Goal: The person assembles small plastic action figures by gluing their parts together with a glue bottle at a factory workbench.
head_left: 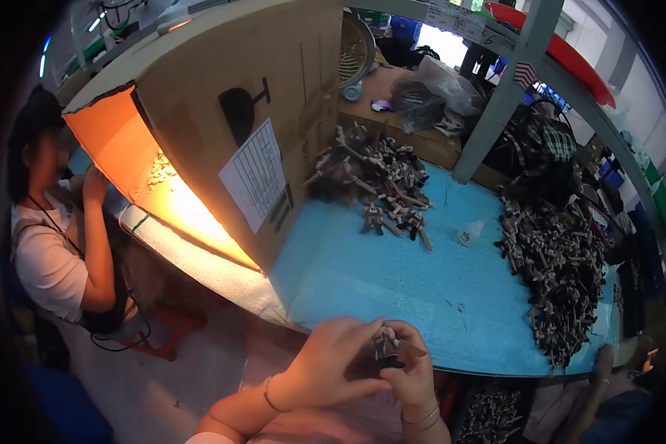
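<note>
Close in front of me, at the near edge of the blue table [348, 274], a small toy figure [386, 349] with pale and black parts is held between my hands. My right hand [416, 374] grips it, thumb and fingers closed round it. From the other side my left hand [325, 362] closes on the same figure, fingertips at its top and thumb near its base. Its finer details are too small to make out. Similar figures lie in a loose pile [392, 177] at the far side and in a larger pile [559, 281] at the right.
A tall cardboard box [274, 66], lit orange inside, stands left of the table with a paper sheet [253, 174] on it. Beside it sits a co-worker [59, 251]. A small translucent bottle [471, 232] lies between the piles. A metal post [507, 96] rises behind. Another person's arm [596, 385] is at right.
</note>
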The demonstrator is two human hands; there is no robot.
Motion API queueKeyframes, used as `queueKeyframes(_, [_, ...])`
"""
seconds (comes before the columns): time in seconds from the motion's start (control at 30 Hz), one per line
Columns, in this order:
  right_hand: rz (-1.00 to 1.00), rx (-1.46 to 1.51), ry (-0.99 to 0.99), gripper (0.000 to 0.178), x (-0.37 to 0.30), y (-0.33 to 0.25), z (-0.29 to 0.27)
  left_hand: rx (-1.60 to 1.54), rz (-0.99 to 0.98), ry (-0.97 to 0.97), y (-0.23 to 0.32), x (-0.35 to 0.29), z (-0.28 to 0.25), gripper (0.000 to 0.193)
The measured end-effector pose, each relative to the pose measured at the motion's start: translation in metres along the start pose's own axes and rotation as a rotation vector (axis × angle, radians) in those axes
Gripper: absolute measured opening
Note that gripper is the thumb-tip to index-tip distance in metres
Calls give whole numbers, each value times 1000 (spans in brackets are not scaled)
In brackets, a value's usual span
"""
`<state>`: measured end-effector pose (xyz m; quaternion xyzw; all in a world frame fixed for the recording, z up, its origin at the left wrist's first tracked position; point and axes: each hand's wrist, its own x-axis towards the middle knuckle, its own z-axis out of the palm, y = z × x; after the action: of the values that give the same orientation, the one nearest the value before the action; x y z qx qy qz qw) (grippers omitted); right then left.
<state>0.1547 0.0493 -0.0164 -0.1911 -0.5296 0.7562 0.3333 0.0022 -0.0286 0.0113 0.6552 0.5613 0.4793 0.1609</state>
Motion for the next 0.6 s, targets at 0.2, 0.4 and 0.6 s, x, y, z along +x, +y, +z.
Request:
queueKeyframes(0.2, [-28, 136, -30, 61, -2, -2, -3, 65, 24, 31, 1, 2, 6, 85])
queueKeyframes(0.4, [-43, 194, -33, 59, -1, 1, -6, -34, 14, 140, -4, 2, 10, 80])
queueKeyframes(0.6, [-52, 238, -1, 59, -2, 2, -9, -205, -43, 141, -9, 4, 18, 72])
